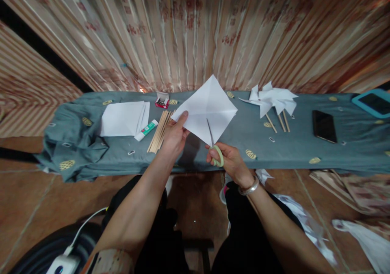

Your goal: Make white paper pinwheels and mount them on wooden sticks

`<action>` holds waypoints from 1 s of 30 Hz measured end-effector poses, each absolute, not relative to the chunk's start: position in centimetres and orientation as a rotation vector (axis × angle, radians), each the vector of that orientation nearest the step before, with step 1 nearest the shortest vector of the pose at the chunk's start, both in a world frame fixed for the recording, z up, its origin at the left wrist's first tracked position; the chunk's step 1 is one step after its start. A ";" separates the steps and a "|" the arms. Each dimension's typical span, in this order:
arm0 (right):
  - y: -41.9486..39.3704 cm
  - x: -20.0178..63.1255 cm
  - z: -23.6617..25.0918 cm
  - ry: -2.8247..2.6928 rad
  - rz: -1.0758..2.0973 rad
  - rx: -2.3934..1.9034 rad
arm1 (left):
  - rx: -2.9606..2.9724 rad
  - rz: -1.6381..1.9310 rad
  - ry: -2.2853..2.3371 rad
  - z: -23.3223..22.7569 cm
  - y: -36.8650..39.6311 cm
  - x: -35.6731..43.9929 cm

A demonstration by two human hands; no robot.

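The person sits before a low bench draped in a grey-green cloth [274, 144] and holds a creased white paper square [207, 107] up off the surface, turned so it hangs as a diamond; lifted like this, the sheet has air beneath it, which I judge leaves the blades room to work. The left hand [175, 133] pinches the paper's left corner, thumb on top and fingers behind, keeping the sheet taut and level; the right hand [227, 160] is closed through the pale green loops of a pair of scissors [213, 144], whose blades run up into the lower edge along one of the diagonal folds, so the crease seems to serve as the cutting guide; the blades look nearly closed on the paper, though how far the cut reaches I cannot tell.

On the cloth the supplies lie within the left hand's reach: a stack of white sheets [123, 118], a glue stick [146, 129] just beside it, a bundle of wooden sticks [160, 131] touching the hand's near side, and a small red box [162, 101] further back. To the right, well apart, finished paper pinwheels [274, 99] rest on their sticks; beyond them lie a dark phone [324, 126] and a blue-framed tablet [373, 102].
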State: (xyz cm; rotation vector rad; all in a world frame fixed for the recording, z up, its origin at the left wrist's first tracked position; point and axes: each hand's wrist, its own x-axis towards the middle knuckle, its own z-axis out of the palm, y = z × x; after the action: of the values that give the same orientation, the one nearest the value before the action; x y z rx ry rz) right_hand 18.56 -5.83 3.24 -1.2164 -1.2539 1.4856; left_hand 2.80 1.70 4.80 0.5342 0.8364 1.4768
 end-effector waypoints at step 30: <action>-4.3 25.7 3.5 -1.083 1.104 -1.341 | 0.792 1.333 1.066 3.5 0.9 0.3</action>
State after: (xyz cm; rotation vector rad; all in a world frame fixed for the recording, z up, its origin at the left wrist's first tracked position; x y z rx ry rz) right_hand 25.69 -4.31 3.49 -1.3413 -1.0827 1.1042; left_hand 0.34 0.90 3.54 0.7921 1.0659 1.3330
